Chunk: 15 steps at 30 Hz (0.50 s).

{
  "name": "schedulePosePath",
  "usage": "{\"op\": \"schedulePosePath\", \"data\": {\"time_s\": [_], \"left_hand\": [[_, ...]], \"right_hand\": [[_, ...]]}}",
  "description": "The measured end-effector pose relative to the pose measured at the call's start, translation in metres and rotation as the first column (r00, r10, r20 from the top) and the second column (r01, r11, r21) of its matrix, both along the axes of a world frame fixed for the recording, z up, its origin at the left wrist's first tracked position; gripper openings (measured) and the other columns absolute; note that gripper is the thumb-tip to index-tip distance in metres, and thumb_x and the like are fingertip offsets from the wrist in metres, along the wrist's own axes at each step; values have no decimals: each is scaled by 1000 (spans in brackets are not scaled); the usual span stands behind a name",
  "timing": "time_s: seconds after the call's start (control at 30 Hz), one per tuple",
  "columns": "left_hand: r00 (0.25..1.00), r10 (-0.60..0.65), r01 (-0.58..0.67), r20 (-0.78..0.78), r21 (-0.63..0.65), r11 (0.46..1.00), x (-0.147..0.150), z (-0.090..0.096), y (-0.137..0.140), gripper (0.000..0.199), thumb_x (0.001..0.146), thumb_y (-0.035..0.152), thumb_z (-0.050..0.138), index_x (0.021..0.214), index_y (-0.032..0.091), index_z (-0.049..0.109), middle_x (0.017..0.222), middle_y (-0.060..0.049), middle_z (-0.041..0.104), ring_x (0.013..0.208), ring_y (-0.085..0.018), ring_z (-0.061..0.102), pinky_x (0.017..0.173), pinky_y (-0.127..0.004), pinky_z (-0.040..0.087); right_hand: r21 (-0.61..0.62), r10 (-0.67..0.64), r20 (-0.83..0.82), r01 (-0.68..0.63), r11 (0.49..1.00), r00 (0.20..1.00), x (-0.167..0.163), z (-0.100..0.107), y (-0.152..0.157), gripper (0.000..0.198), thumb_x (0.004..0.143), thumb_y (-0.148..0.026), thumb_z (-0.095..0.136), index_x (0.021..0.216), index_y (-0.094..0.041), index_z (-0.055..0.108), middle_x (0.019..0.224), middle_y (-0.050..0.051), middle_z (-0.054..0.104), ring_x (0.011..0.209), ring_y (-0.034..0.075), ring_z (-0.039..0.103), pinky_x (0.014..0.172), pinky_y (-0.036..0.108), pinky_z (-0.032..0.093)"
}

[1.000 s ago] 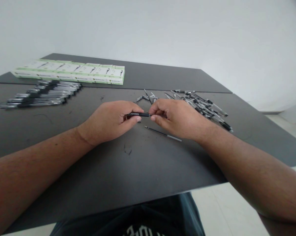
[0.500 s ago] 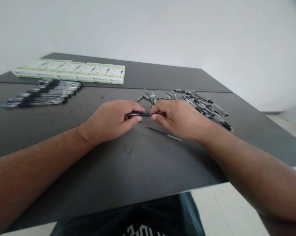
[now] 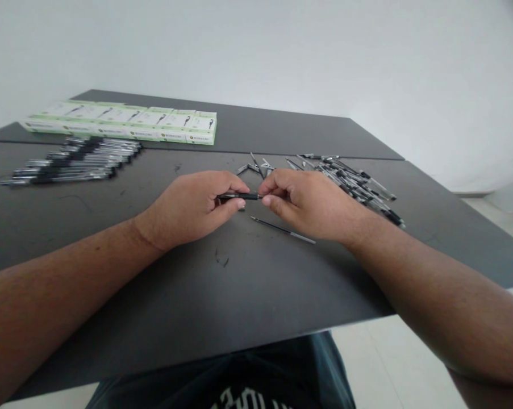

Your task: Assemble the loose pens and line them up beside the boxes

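Level above the table, a pen (image 3: 250, 196) with a black grip and a clear barrel lies between my two hands. My left hand (image 3: 200, 204) is closed round its barrel, with thumb and forefinger pinching the grip. At the other end, the thumb and forefinger of my right hand (image 3: 307, 201) pinch the thin silver tip. My right fingers cover most of that end, so any separate part inside them is hidden. Just below my right hand, a pen refill (image 3: 282, 230) rests on the table. Several small silver and dark pen parts (image 3: 256, 167) are scattered beyond my fingertips.
At the left, several assembled-looking pens (image 3: 77, 161) lie side by side. Behind them stands a row of white and green boxes (image 3: 124, 124). A loose pile of clear pens with black grips (image 3: 358, 187) is on the right. The dark table's (image 3: 239, 307) front edge is near my lap.
Both hands keep the same hold on the pen, with only a tiny shift of the fingers. The view has tilted very slightly; the things on the table have stayed put.
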<state>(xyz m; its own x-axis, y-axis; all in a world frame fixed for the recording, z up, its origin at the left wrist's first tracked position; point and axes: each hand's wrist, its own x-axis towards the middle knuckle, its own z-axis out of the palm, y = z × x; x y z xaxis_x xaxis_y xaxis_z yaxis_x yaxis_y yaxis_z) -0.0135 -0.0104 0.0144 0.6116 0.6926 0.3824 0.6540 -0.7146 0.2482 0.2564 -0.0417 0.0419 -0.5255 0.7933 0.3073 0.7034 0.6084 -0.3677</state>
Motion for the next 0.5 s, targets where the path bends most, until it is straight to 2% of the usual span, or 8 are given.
{"op": "schedulePosePath", "data": {"time_s": [0.1,0.3,0.5], "left_hand": [[1000,9,-9,-14,-19,1000,0,1,0,48,108,49,50,130,25,85,122,-8,90,116,-29,83,106,-39,63],[1000,13,-13,28,-14,1000,-2,0,1,42,107,50,57,131,28,83,126,-8,90,115,-29,84,106,-39,63],[999,34,-34,-21,-3,999,-4,1,3,48,110,52,50,128,26,85,122,-9,90,115,-30,83,105,-41,63]], "right_hand": [[-4,-24,-25,23,1000,999,1,0,0,16,102,-29,74,117,-23,78,95,2,83,84,22,73,79,32,47],[8,-48,0,48,999,999,1,0,-1,15,107,-29,67,114,-23,79,90,2,82,80,22,72,78,33,46],[6,-50,7,50,999,999,1,1,0,11,103,-29,73,111,-24,79,90,2,82,81,22,72,78,33,45]]}}
